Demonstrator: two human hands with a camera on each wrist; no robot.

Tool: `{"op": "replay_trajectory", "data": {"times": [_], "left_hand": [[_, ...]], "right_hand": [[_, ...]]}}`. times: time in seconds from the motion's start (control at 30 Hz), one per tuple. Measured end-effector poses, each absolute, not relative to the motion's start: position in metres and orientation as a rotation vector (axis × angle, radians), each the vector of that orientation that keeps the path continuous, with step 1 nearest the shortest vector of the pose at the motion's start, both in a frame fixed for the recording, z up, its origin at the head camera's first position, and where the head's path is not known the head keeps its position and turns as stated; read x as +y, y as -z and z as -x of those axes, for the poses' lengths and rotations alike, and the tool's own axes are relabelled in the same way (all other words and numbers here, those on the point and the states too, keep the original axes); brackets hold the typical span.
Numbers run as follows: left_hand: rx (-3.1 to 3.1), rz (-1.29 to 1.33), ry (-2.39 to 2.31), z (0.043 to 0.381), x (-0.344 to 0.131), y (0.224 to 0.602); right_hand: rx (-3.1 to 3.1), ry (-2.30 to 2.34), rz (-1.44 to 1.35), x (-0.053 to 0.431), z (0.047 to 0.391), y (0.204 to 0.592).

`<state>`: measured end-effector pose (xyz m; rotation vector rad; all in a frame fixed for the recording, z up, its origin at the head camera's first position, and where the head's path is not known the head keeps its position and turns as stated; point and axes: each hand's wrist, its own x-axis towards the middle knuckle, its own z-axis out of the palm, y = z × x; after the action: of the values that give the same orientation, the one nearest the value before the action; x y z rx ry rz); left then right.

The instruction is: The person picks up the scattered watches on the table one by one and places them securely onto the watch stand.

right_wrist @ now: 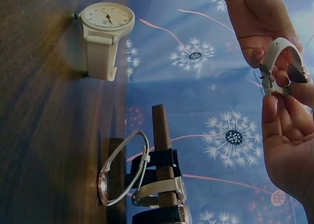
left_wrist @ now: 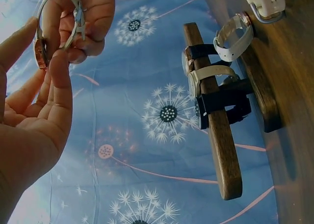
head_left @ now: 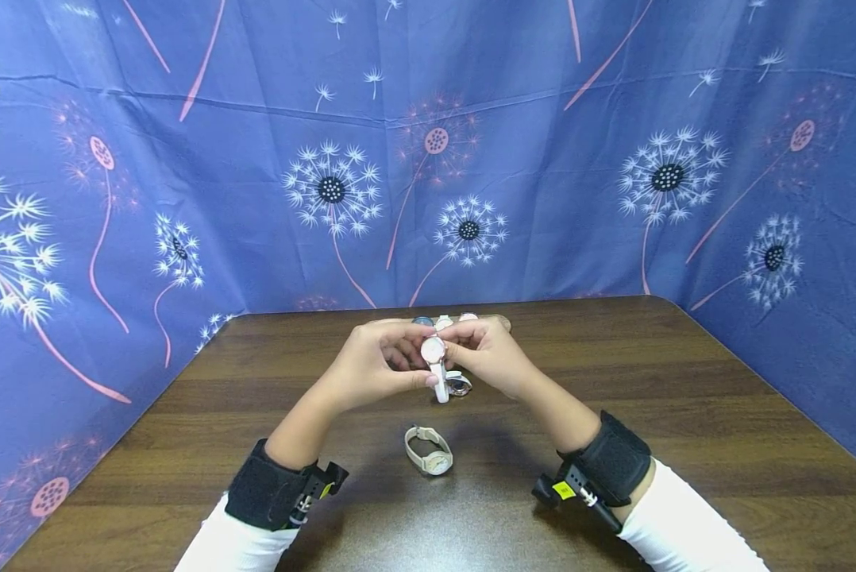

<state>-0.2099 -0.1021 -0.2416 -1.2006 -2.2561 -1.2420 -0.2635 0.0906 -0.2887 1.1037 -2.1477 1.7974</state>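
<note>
A wristwatch [head_left: 433, 349] with a pale round dial, rose-gold case and white strap is held up above the table between both hands. Its strap forms a closed loop through the buckle, as the left wrist view shows. My left hand [head_left: 371, 364] holds the watch from the left, thumb low by the strap and fingers near the top of the case. From the right, my right hand [head_left: 494, 353] pinches it beside the case. Just behind the held watch, a second white-strapped watch [head_left: 460, 386] lies on the table. Closer to me lies a cream watch [head_left: 437, 462], its strap looped.
At the back of the brown wooden table [head_left: 614, 381] stands a wooden watch stand [left_wrist: 225, 170]. Several watches with dark and light straps hang on its bar, including a cream-strapped one [left_wrist: 211, 72]. A blue dandelion-print cloth [head_left: 542, 159] hangs behind and at both sides.
</note>
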Motion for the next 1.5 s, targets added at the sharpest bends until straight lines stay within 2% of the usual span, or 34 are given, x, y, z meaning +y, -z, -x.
{"op": "replay_trajectory", "data": {"times": [0.2, 0.43, 0.57, 1.07, 1.37, 1.5], "left_hand": [[-2.232, 1.213, 1.164, 0.208, -0.099, 0.242], [-2.146, 1.234, 1.072, 0.237, -0.106, 0.267], [-2.122, 1.249, 1.056, 0.242, -0.108, 0.27], [-2.085, 1.285, 1.114, 0.209, -0.104, 0.242], [-2.11, 1.18, 1.03, 0.242, -0.121, 0.262], [-2.104, 1.119, 0.947, 0.25, -0.128, 0.264]], "right_hand": [[-2.128, -1.802, -1.14, 0.091, 0.266, 0.293], [-2.13, -1.779, -1.231, 0.091, 0.267, 0.293], [-2.12, -1.784, -1.222, 0.091, 0.266, 0.292], [-2.118, -1.781, -1.136, 0.093, 0.267, 0.288], [-2.171, -1.8, -0.995, 0.102, 0.251, 0.265], [-2.182, -1.786, -0.944, 0.112, 0.265, 0.269]]}}
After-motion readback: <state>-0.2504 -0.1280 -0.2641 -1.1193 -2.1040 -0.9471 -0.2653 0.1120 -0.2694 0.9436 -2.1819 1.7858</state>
